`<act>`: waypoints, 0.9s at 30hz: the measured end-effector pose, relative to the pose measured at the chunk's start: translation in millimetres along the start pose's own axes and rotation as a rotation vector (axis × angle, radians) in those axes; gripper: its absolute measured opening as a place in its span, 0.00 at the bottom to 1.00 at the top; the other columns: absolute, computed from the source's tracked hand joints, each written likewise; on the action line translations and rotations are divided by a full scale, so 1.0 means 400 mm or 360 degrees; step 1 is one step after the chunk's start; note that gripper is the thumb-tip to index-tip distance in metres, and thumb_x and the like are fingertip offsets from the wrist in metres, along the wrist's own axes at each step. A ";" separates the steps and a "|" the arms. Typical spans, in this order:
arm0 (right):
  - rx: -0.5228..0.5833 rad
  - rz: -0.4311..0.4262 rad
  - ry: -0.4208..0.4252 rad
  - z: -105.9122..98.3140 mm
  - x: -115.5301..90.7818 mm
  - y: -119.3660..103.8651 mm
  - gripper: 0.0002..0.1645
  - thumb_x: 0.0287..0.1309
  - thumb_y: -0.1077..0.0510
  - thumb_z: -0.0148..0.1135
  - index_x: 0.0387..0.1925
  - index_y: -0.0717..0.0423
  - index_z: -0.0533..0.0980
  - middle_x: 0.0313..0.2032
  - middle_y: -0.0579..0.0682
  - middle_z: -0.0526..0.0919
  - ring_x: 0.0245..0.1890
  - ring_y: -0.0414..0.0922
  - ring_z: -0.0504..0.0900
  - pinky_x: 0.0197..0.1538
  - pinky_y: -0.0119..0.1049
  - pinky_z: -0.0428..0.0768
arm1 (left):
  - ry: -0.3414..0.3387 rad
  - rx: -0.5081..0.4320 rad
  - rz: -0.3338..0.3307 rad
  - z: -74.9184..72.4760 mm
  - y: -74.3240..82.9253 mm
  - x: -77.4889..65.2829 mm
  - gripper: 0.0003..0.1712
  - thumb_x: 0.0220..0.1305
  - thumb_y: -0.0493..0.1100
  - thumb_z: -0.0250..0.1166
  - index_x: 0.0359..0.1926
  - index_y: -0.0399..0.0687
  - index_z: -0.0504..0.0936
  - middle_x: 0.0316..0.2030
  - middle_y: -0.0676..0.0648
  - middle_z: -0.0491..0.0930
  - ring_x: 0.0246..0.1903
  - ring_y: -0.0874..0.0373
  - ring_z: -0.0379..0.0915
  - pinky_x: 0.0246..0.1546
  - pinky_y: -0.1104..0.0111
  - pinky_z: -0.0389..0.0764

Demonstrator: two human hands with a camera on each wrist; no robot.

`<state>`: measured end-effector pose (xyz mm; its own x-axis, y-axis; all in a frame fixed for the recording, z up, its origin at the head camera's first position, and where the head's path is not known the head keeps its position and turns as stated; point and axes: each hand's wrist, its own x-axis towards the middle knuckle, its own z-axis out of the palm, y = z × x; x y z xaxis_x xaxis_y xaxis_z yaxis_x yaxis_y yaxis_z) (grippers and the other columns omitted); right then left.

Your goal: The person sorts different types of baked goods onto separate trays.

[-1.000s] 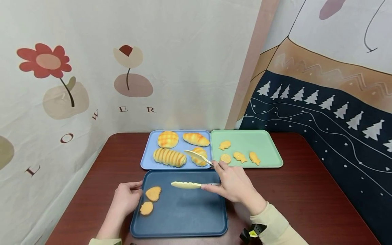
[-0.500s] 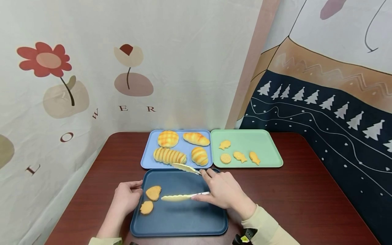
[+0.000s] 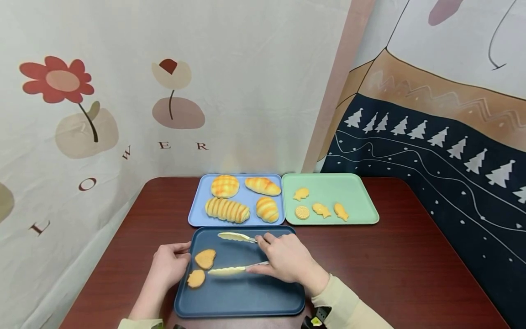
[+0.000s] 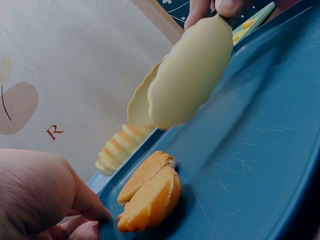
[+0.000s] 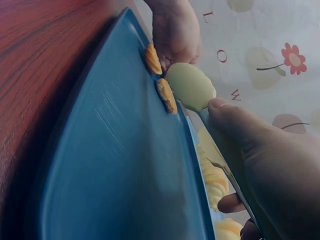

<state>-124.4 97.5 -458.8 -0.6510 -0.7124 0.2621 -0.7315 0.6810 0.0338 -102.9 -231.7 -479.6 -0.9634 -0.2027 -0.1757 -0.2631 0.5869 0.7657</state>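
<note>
My right hand (image 3: 285,259) holds a pair of tongs (image 3: 227,271) with pale yellow tips, thumb on one arm and fingers on the other. The tips stand apart over the dark blue tray (image 3: 246,301), with nothing between them. A heart-shaped cookie (image 3: 205,259) and a second cookie with a notched edge (image 3: 196,278) lie at the tray's left side, just left of the lower tip. In the left wrist view the two cookies touch. My left hand (image 3: 169,267) pinches the tray's left rim between thumb and fingers.
Behind stands a light blue tray (image 3: 250,221) with several breads, such as a long ridged loaf (image 3: 227,210). Beside it, a green tray (image 3: 361,208) bears several small cookies, including a round cookie (image 3: 302,212). Everything rests on a brown table (image 3: 394,265) against a printed cloth backdrop.
My right hand has brought the tongs left and toward me, from above the light blue tray's edge to over the dark blue tray. The left hand and cookies stay put.
</note>
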 end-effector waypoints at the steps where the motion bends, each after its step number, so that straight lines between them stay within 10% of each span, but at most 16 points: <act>1: -0.0012 -0.0012 -0.0002 0.003 0.003 -0.002 0.50 0.66 0.16 0.47 0.63 0.51 0.83 0.41 0.45 0.85 0.19 0.41 0.76 0.23 0.35 0.72 | -0.0002 0.0000 -0.0002 -0.001 0.000 0.000 0.25 0.69 0.32 0.58 0.66 0.28 0.80 0.54 0.30 0.85 0.18 0.53 0.71 0.20 0.65 0.73; 27: 0.0003 -0.0081 -0.0073 0.045 0.043 -0.018 0.43 0.70 0.20 0.46 0.61 0.44 0.85 0.39 0.40 0.85 0.19 0.38 0.74 0.23 0.34 0.73 | -0.0015 -0.0013 0.0003 -0.002 -0.001 0.003 0.25 0.69 0.31 0.58 0.66 0.28 0.79 0.54 0.30 0.84 0.19 0.53 0.72 0.20 0.65 0.73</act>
<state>-133.9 77.4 -471.8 -0.6213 -0.7533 0.2158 -0.7645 0.6432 0.0441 -103.8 -232.9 -479.4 -0.9643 -0.1942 -0.1798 -0.2608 0.5811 0.7709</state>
